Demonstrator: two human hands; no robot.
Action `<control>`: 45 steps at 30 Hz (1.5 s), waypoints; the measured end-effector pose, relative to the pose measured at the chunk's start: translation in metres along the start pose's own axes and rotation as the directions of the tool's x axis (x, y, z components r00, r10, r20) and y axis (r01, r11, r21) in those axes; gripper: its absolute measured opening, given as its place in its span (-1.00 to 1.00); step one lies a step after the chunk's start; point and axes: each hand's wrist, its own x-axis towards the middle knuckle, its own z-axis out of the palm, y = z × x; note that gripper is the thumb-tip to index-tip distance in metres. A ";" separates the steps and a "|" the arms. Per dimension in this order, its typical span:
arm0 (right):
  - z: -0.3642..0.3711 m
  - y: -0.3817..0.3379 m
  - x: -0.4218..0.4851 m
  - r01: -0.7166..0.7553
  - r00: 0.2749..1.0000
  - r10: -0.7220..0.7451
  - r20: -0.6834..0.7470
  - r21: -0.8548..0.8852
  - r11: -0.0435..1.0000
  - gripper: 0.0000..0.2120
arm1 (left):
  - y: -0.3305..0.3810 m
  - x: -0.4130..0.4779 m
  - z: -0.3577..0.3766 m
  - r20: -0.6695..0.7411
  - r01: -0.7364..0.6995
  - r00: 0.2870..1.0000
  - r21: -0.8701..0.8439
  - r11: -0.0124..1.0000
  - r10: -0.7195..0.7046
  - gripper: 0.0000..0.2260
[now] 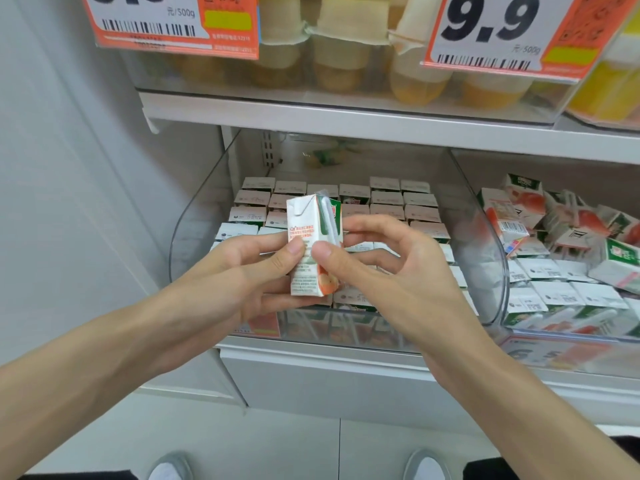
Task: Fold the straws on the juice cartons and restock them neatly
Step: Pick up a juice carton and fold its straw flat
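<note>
A small white, green and orange juice carton [306, 268] stands upright between both hands in front of the shelf. A wrapped white straw [327, 216] runs down its right side. My left hand [249, 271] grips the carton from the left and below, thumb on its front. My right hand [381, 258] pinches the carton's right edge at the straw's lower end with thumb and fingers. Behind them, a clear plastic bin [194, 216] holds neat rows of the same cartons [388, 202].
A second clear bin [498, 258] to the right holds jumbled cartons [568, 244]. The shelf above carries yellow bottled drinks [415, 74] and orange price tags [502, 32]. A white wall stands at left. Two shoes show on the tiled floor below.
</note>
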 end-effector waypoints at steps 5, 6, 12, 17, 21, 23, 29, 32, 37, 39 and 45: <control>-0.001 0.000 0.001 0.047 0.999 -0.047 0.023 -0.002 0.999 -0.55 | -0.002 0.001 -0.002 0.009 0.025 1.000 -0.038 0.999 -0.024 -0.64; -0.001 0.000 0.001 0.057 0.998 -0.057 0.037 -0.014 0.998 -0.52 | -0.002 0.001 -0.003 0.003 0.019 1.000 -0.035 0.999 -0.019 -0.65; -0.004 0.001 0.001 0.037 0.988 -0.038 0.147 0.008 0.999 -0.48 | 0.001 0.000 -0.001 -0.121 -0.026 0.992 -0.007 1.000 0.025 -0.63; -0.007 0.001 0.003 0.032 0.981 -0.050 0.187 0.098 0.995 -0.61 | 0.004 -0.002 -0.002 -0.185 -0.044 0.982 -0.029 0.999 0.037 -0.63; -0.003 0.003 0.004 0.070 0.976 -0.083 0.200 0.070 0.995 -0.69 | 0.004 -0.002 0.000 -0.155 -0.049 0.987 -0.067 0.997 0.038 -0.60; -0.002 0.003 0.004 0.101 0.979 -0.096 0.181 -0.021 0.995 -0.74 | 0.004 -0.002 0.000 -0.146 -0.053 0.988 -0.053 0.997 0.045 -0.59; 0.001 0.006 0.003 0.073 0.991 -0.070 0.116 -0.026 0.997 -0.65 | 0.002 -0.003 -0.003 -0.197 -0.050 0.978 0.058 0.997 0.060 -0.61; -0.001 0.009 0.006 0.034 0.997 -0.033 0.075 -0.013 0.999 -0.72 | 0.005 -0.003 -0.006 -0.189 -0.064 0.980 0.012 0.998 0.065 -0.63; -0.001 0.006 0.004 0.040 0.991 -0.041 0.125 0.008 0.999 -0.80 | 0.003 -0.004 -0.008 -0.150 -0.100 0.983 0.029 0.995 0.103 -0.66; 0.000 0.004 0.004 0.065 0.989 -0.065 0.134 0.004 0.998 -0.82 | 0.001 -0.003 -0.008 -0.146 -0.102 0.983 0.040 0.994 0.107 -0.64; 0.001 0.003 0.003 0.068 0.983 -0.065 0.170 -0.010 0.998 -0.82 | -0.002 -0.003 -0.013 -0.060 -0.110 0.991 0.085 0.990 0.115 -0.67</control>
